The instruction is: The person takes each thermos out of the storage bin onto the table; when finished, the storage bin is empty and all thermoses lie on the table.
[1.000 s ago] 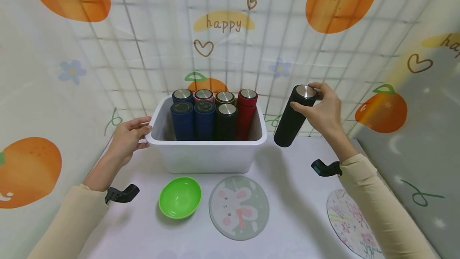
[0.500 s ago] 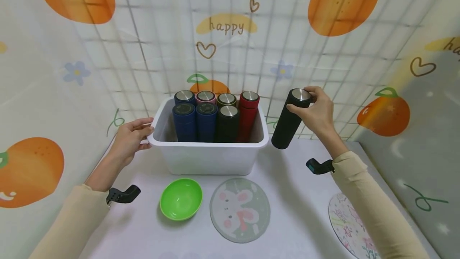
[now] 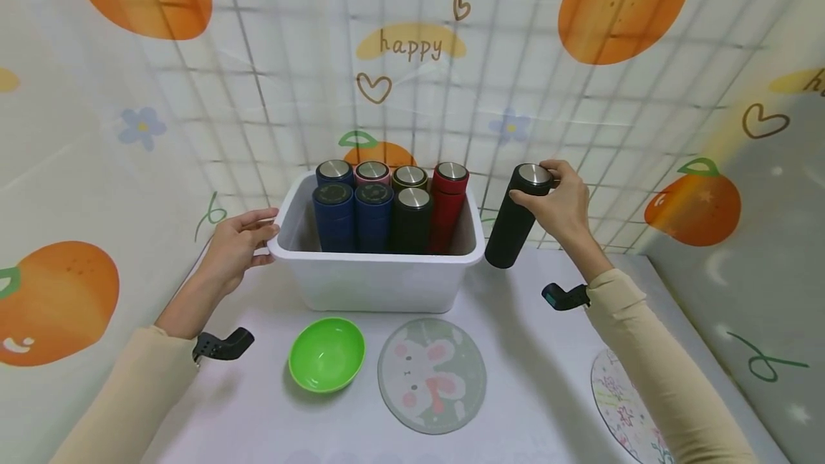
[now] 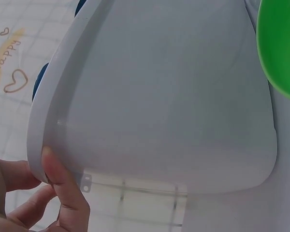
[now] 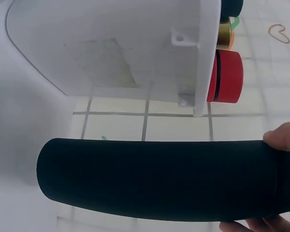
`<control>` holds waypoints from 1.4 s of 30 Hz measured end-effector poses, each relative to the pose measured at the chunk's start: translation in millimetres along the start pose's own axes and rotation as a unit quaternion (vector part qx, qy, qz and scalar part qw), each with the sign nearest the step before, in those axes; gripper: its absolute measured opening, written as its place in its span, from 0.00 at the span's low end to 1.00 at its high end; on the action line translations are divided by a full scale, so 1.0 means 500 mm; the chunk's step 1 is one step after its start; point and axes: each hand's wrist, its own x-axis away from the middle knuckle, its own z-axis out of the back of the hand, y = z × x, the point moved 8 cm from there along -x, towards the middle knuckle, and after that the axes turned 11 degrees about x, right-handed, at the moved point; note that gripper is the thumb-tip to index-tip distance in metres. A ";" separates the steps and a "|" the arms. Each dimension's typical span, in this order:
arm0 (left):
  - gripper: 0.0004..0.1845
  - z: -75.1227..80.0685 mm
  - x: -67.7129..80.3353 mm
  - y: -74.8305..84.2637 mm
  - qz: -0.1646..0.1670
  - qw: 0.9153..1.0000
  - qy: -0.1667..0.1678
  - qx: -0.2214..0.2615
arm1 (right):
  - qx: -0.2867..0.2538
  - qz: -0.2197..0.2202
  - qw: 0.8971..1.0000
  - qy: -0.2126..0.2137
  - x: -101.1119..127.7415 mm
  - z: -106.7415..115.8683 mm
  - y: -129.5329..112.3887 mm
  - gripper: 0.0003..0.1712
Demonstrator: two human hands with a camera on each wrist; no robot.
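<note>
A black thermos flask (image 3: 509, 231) with a silver lid top is held near its lid by my right hand (image 3: 562, 203). It tilts, its base toward the white plastic bin (image 3: 380, 283), apart from the bin's right side. In the right wrist view, the flask (image 5: 159, 179) crosses the picture, thumb and fingers around its lid end. My left hand (image 3: 238, 245) pinches the bin's left rim; the left wrist view shows thumb and fingers on either side of that rim (image 4: 43, 121). Several flasks stand upright inside, including a red one (image 3: 447, 210), a black one (image 3: 412, 224) and blue ones (image 3: 334, 220).
A green bowl (image 3: 326, 355) sits on the white table in front of the bin. Beside it lies a round rabbit-patterned mat (image 3: 432, 377). Another round flowered mat (image 3: 621, 407) lies at the right, partly under my forearm. A printed curtain (image 3: 309, 56) hangs over a wire grid behind.
My right hand has carried the black thermos flask left toward the bin and a little lower. My left hand stays on the bin's rim. The head view has shifted slightly.
</note>
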 end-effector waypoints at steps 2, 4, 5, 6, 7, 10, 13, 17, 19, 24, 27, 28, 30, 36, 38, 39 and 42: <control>0.26 0.001 0.000 -0.001 0.000 1.000 0.000 0.003 | 0.001 0.000 1.000 0.000 -0.001 -0.003 0.001 0.40; 0.26 0.003 -0.001 -0.002 0.000 1.000 0.001 0.007 | 0.002 0.000 1.000 -0.002 -0.002 -0.005 0.001 0.40; 0.26 0.003 -0.001 -0.002 -0.001 1.000 0.001 0.007 | 0.003 0.000 1.000 -0.003 -0.002 -0.007 0.002 0.40; 0.26 0.004 -0.001 -0.002 -0.001 1.000 0.002 0.006 | 0.003 0.000 1.000 -0.004 -0.002 -0.008 0.003 0.40; 0.26 0.004 -0.001 -0.002 -0.002 1.000 0.002 0.005 | 0.004 -0.002 1.000 -0.006 -0.002 -0.010 0.005 0.40; 0.26 0.003 -0.002 -0.003 -0.003 1.000 0.001 0.000 | 0.006 -0.008 1.000 -0.011 -0.001 -0.016 0.011 0.40; 0.27 0.002 -0.004 -0.004 -0.001 1.000 0.000 -0.003 | 0.006 -0.014 1.000 -0.014 -0.001 -0.022 0.019 0.40; 0.27 0.000 -0.004 -0.002 -0.001 1.000 -0.001 -0.001 | 0.004 -0.015 1.000 -0.017 -0.002 -0.031 0.024 0.41; 0.27 -0.001 -0.003 -0.001 0.000 1.000 -0.002 0.002 | 0.005 -0.015 1.000 -0.019 -0.002 -0.037 0.025 0.41; 0.27 -0.001 -0.001 0.002 0.001 1.000 -0.005 0.008 | 0.016 -0.019 0.999 -0.025 -0.003 -0.056 0.033 0.41; 0.27 0.000 -0.001 0.001 0.003 1.000 -0.005 0.015 | 0.018 -0.022 0.999 -0.036 -0.003 -0.066 0.039 0.41; 0.27 -0.001 -0.002 0.001 0.003 1.000 -0.005 0.017 | 0.018 -0.022 0.999 -0.039 -0.003 -0.066 0.042 0.41; 0.27 -0.003 -0.003 0.001 0.003 1.000 -0.005 0.021 | 0.015 -0.021 0.999 -0.043 -0.004 -0.067 0.045 0.41; 0.27 -0.003 -0.003 0.000 0.003 1.000 -0.008 0.024 | 0.009 -0.003 0.998 -0.057 -0.005 -0.073 0.057 0.40; 0.27 -0.001 -0.002 0.000 0.002 1.000 -0.007 0.018 | 0.004 0.005 0.998 -0.060 -0.005 -0.076 0.057 0.40; 0.27 0.000 -0.002 0.000 0.004 1.000 -0.006 0.018 | 0.001 0.008 0.998 -0.059 -0.005 -0.077 0.058 0.40; 0.27 0.000 -0.002 -0.001 0.003 1.000 -0.006 0.013 | -0.007 0.011 0.998 -0.054 -0.003 -0.079 0.062 0.40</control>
